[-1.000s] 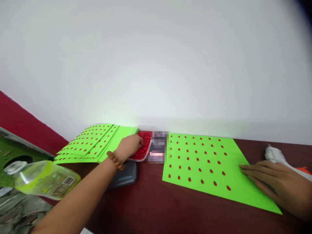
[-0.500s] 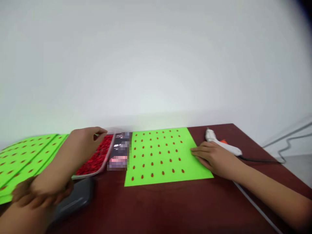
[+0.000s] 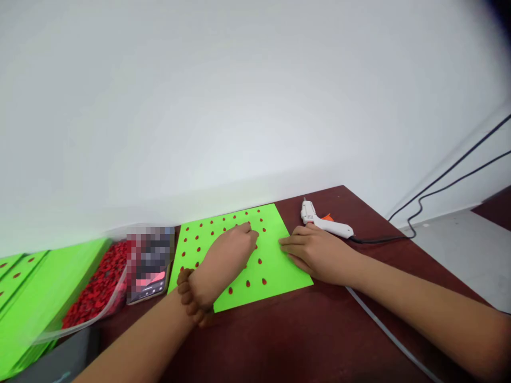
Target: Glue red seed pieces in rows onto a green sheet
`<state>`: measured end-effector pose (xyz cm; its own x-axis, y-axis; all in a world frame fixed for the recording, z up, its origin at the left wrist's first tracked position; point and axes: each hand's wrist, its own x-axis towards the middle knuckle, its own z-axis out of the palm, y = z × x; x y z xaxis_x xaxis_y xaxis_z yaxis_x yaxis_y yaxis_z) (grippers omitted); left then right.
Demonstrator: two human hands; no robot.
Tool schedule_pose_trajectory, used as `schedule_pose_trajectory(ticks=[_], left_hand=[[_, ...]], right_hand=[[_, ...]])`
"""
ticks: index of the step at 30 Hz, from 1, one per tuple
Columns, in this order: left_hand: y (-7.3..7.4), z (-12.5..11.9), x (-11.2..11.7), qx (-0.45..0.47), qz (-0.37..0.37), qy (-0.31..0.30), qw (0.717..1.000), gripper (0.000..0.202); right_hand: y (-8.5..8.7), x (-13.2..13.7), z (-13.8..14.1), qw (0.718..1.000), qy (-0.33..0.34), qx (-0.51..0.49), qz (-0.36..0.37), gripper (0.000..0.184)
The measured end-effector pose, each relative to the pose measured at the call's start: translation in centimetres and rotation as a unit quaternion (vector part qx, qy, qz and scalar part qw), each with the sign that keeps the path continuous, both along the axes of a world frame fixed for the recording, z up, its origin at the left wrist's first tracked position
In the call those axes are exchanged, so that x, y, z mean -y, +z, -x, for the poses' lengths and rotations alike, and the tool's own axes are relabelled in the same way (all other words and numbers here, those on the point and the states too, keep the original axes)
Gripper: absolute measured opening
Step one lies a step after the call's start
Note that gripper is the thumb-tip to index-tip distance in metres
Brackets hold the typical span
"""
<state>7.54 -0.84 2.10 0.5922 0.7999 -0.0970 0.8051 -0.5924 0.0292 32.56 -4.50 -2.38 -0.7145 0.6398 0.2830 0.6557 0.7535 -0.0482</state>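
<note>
A bright green sheet [image 3: 285, 274] lies flat on the table, dotted with rows of small red pieces [image 3: 264, 281] that have dark tips. My left hand [image 3: 229, 252], with a brown bead bracelet [image 3: 187, 298] at the wrist, reaches over the middle of the sheet. Its fingertips are pinched together near the right-hand columns; whatever they hold is hidden. My right hand [image 3: 317, 252] rests with fingers stretched out on the sheet's right edge.
Left stand a clear tub [image 3: 115, 298] of red pieces, a phone [image 3: 151, 290], a dark grey object [image 3: 72, 356] and stacked green sheets [image 3: 67, 282]. A white glue gun [image 3: 329, 226] lies behind my right hand; its black cable [image 3: 379, 239] crosses the right edge. A grey cable [image 3: 391, 322] runs forward.
My left hand has moved right, from above the tub of red pieces to over the green sheet. My right hand stays on the sheet's edge. The view has shifted right.
</note>
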Motion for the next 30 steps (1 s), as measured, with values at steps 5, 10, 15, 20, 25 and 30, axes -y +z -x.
schedule_pose_trajectory(ticks=[5, 10, 15, 20, 25, 30], left_hand=[[0.2, -0.2, 0.1, -0.040, -0.007, -0.022, 0.999, 0.032], [-0.5, -0.6, 0.0, -0.052, -0.009, -0.024, 0.998, 0.027], [-1.3, -0.6, 0.2, -0.043, -0.007, -0.026, 0.999, 0.028], [-2.0, -0.1, 0.4, -0.007, -0.007, -0.025, 1.000, 0.027], [-2.2, 0.4, -0.6, 0.041, 0.007, -0.011, 0.999, 0.026], [-2.4, 0.4, -1.3, 0.078, 0.022, 0.018, 0.997, 0.024]], right_hand=[[-0.2, -0.1, -0.2, 1.000, 0.002, 0.007, -0.003, 0.021], [-0.3, -0.1, -0.1, 1.000, 0.002, 0.006, -0.002, 0.022], [-0.1, 0.0, -0.1, 1.000, 0.001, 0.006, -0.003, 0.022], [-0.1, 0.0, -0.1, 1.000, 0.005, 0.001, -0.005, 0.022], [-0.1, 0.1, 0.0, 1.000, 0.000, -0.003, -0.001, 0.022], [-0.1, 0.1, 0.0, 1.000, -0.002, 0.001, 0.004, 0.022]])
